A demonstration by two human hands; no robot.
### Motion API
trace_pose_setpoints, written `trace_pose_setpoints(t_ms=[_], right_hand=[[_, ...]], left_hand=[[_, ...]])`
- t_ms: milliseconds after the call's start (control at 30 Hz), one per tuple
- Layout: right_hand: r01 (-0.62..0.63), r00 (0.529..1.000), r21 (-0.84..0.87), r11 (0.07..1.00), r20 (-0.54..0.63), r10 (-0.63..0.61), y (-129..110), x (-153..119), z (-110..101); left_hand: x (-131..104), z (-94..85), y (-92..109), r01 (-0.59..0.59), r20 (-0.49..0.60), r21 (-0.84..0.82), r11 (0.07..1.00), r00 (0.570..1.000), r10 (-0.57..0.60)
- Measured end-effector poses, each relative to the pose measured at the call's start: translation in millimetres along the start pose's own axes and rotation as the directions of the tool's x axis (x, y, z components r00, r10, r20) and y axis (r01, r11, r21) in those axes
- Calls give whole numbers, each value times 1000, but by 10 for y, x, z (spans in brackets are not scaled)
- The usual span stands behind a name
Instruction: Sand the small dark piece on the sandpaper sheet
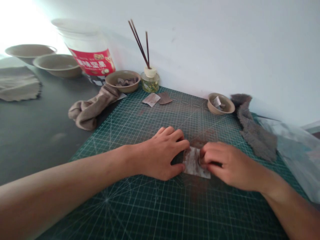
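A small whitish sheet (193,163), streaked with brown, lies on the green cutting mat (120,213). My left hand (163,155) rests at the sheet's left edge, thumb and index finger spread apart and touching it near its lower and upper corners. Over the right part of the sheet, my right hand (225,163) is closed, with fingertips and thumb pinched together. Whatever is between them is hidden by the fingers. Reddish-brown dust smears the mat around the sheet.
Two small squares (151,99) lie farther back. Behind stand a bowl of brown pieces (123,88), a reed diffuser (150,80) and a red-labelled tub (87,50). A brown cloth (87,110) lies left; a small bowl (220,108), grey cloth (257,133) and plastic bag (297,150) lie right.
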State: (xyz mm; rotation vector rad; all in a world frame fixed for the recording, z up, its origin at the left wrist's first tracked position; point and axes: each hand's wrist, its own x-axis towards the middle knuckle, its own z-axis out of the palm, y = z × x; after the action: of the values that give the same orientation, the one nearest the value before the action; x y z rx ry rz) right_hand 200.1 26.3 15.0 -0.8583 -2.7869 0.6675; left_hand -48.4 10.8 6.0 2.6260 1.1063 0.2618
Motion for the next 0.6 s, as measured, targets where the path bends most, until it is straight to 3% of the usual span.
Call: trace_pose_setpoints(t_ms=[67, 167, 233, 300, 367, 467, 600], right_hand=[[32, 999, -19, 999, -17, -32, -10, -3, 13], [-61, 989, -51, 997, -136, 53, -4, -11, -7], [-64, 995, -28, 998, -76, 62, -8, -28, -28], [15, 999, 10, 1000, 43, -15, -28, -45, -27], [49, 999, -1, 999, 11, -48, -41, -44, -13], [-35, 997, -40, 999, -71, 32, -28, -15, -25], [41, 996, 2, 999, 78, -41, -37, 16, -46]], left_hand=[[-2, 3, -3, -6, 8, -2, 1000, 1000, 6], [-3, 8, -6, -7, 1, -1, 1000, 1000, 7], [-2, 8, -6, 1, -3, -2, 1000, 1000, -1], [-3, 7, -6, 3, 2, -8, 1000, 1000, -3], [-3, 6, -6, -1, 3, -8, 1000, 1000, 1], [-4, 6, -5, 1, -1, 3, 1000, 1000, -1], [1, 2, -1, 7, 1, -4, 1000, 1000, -7]])
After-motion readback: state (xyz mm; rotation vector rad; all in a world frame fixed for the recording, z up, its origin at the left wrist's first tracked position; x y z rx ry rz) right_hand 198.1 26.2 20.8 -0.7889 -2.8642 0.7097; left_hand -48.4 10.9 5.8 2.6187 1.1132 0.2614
